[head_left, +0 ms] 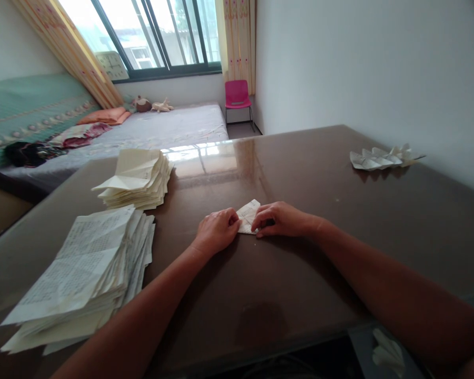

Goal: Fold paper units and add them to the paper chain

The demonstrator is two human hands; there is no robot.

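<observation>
A small folded piece of paper [248,215] with writing on it lies on the brown table between my two hands. My left hand [218,230] has its fingers curled, gripping the left edge of the folded paper. On the other side, my right hand [278,218] bends its fingers down onto the paper's right edge, thumb below. Parts of the paper are hidden under the fingertips. Both forearms rest low over the glossy tabletop [221,305].
Left are a stack of written sheets [79,268] and a stack of cream paper [136,176]. Folded paper pieces [379,159] sit at the far right near the wall. Beyond the table are a bed [181,123] and a pink chair [237,95].
</observation>
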